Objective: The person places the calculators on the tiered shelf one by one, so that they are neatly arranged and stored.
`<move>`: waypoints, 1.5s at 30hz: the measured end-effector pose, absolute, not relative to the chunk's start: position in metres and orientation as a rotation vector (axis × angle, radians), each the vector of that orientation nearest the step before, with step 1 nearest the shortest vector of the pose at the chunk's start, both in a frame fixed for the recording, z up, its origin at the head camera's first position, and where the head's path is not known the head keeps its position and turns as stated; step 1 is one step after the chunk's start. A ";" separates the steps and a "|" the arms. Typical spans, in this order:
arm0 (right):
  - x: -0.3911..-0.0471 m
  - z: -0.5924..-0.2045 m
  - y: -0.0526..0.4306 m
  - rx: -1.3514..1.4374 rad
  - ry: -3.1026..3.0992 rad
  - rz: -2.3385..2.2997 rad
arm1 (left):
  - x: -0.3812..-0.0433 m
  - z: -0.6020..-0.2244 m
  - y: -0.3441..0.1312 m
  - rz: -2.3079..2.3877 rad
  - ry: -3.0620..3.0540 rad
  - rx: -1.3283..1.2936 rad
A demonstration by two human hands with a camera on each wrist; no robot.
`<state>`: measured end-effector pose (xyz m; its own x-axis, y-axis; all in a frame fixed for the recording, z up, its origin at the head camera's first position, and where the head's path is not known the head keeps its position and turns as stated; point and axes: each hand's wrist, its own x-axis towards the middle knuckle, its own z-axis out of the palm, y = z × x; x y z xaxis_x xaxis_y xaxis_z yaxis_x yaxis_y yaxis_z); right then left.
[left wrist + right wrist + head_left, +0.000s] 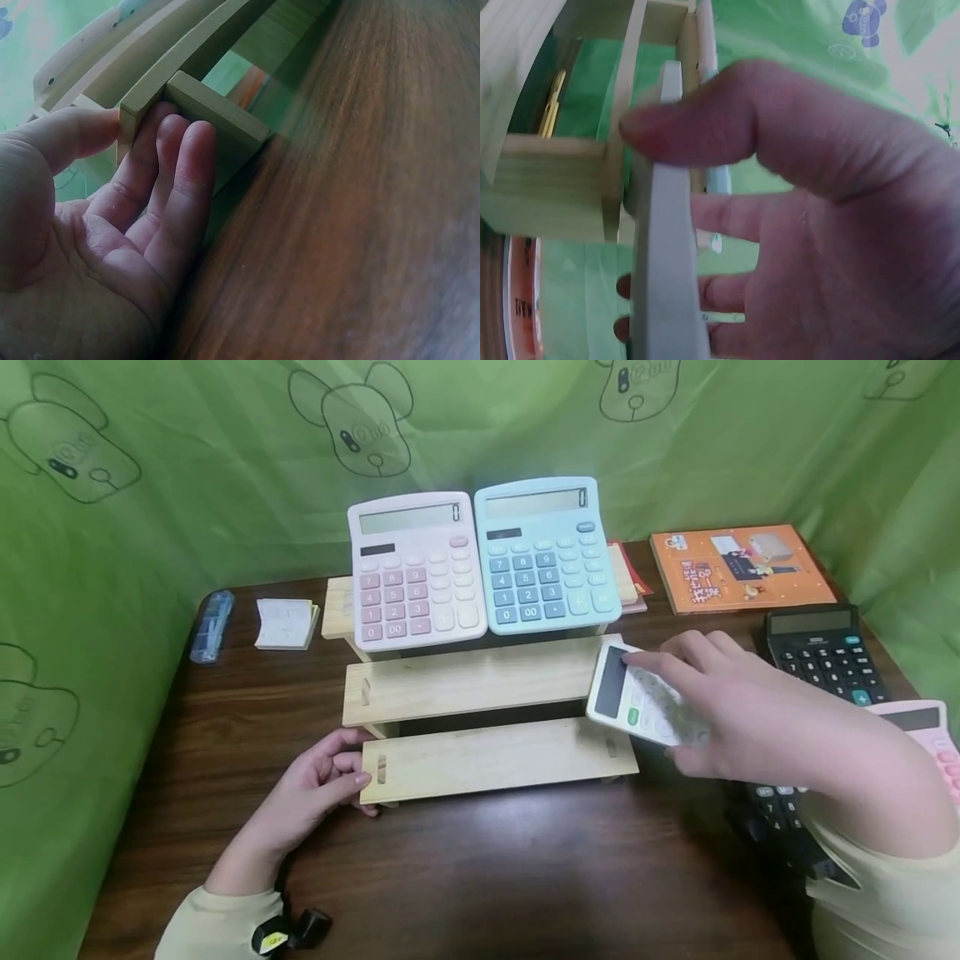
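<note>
A three-step wooden rack (480, 681) stands on the table. My left hand (318, 781) pinches the left end of its lowest step, thumb on top and fingers beneath; the left wrist view shows the thumb (82, 135) at the board's end. My right hand (720, 702) grips a white calculator (630, 693) with a dark screen and a green key, held tilted over the right end of the lower steps. In the right wrist view the calculator's edge (671, 262) runs between thumb and fingers. A pink calculator (416, 572) and a blue calculator (546, 556) lean side by side on the top step.
At right lie a black calculator (821, 652), another pink calculator (930, 735) and a further black one partly under my right arm. An orange book (738, 568) lies behind them. Left of the rack are a white notepad (285, 622) and a blue translucent object (213, 627). Green curtains (247, 468) surround the table.
</note>
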<state>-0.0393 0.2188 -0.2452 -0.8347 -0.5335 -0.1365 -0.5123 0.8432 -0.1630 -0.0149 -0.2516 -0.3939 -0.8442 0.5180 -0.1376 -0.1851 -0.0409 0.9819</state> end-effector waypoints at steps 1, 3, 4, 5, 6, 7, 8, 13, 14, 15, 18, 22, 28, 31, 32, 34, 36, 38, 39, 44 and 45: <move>-0.038 -0.245 0.218 -0.841 2.842 -0.187 | -0.015 -0.393 -0.252 1.936 1.770 0.351; -0.037 -0.244 0.214 -0.878 2.835 -0.192 | -0.016 -0.392 -0.252 1.939 1.780 0.357; -0.036 -0.244 0.213 -0.887 2.831 -0.193 | -0.016 -0.392 -0.251 1.940 1.782 0.359; -0.035 -0.244 0.211 -0.888 2.826 -0.197 | -0.016 -0.392 -0.251 1.938 1.779 0.361; -0.035 -0.244 0.210 -0.885 2.820 -0.203 | -0.016 -0.392 -0.251 1.938 1.775 0.362; -0.034 -0.244 0.209 -0.886 2.817 -0.207 | -0.016 -0.392 -0.251 1.935 1.769 0.357; -0.033 -0.245 0.207 -0.892 2.815 -0.214 | -0.016 -0.392 -0.250 1.932 1.765 0.355; -0.032 -0.250 0.198 -0.980 2.853 -0.250 | -0.016 -0.391 -0.250 1.926 1.781 0.349; -0.031 -0.251 0.196 -0.997 2.860 -0.254 | -0.017 -0.390 -0.250 1.925 1.785 0.351; -0.031 -0.253 0.194 -1.009 2.865 -0.255 | -0.017 -0.390 -0.251 1.923 1.787 0.351; -0.030 -0.257 0.188 -1.034 2.871 -0.260 | -0.017 -0.390 -0.251 1.918 1.783 0.352; -0.030 -0.259 0.184 -1.080 2.898 -0.273 | -0.018 -0.389 -0.251 1.908 1.792 0.355; -0.031 -0.260 0.180 -1.105 2.928 -0.262 | -0.019 -0.388 -0.250 1.916 1.780 0.362; -0.032 -0.261 0.177 -1.128 2.945 -0.278 | -0.018 -0.389 -0.250 1.923 1.773 0.365; -0.033 -0.261 0.176 -1.140 2.953 -0.286 | -0.018 -0.389 -0.251 1.922 1.779 0.363; -0.034 -0.261 0.173 -1.156 2.965 -0.304 | -0.018 -0.388 -0.251 1.922 1.789 0.363; -0.035 -0.262 0.172 -1.161 2.975 -0.325 | -0.017 -0.389 -0.251 1.926 1.787 0.365; -0.035 -0.263 0.172 -1.156 2.975 -0.338 | -0.017 -0.390 -0.251 1.932 1.773 0.367; -0.034 -0.264 0.172 -1.153 2.974 -0.339 | -0.016 -0.391 -0.251 1.937 1.760 0.370; -0.034 -0.266 0.172 -1.157 2.966 -0.308 | -0.013 -0.394 -0.250 1.955 1.738 0.373; -0.034 -0.266 0.172 -1.159 2.967 -0.298 | -0.013 -0.394 -0.250 1.958 1.740 0.370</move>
